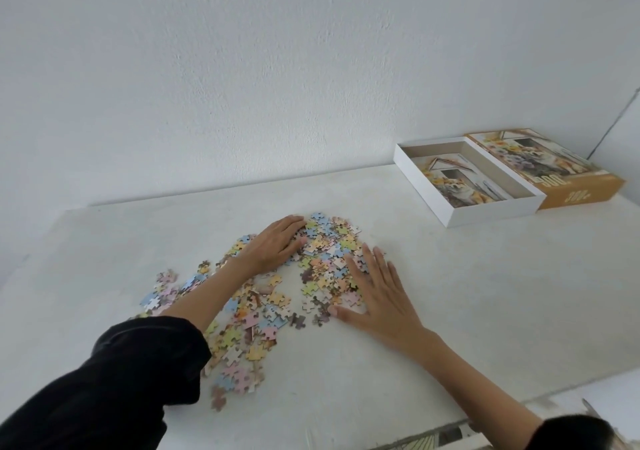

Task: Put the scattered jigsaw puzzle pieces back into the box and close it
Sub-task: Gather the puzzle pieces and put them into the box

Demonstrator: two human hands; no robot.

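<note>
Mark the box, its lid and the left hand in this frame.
box [495,215], head view, on its white near wall.
lid [547,162], head view, on its printed top face.
left hand [277,247], head view, on the back of the hand.

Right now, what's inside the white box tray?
Inside the white box tray, only a printed dog picture on its floor; nothing loose is visible. The near wall hides a strip of floor.
</note>
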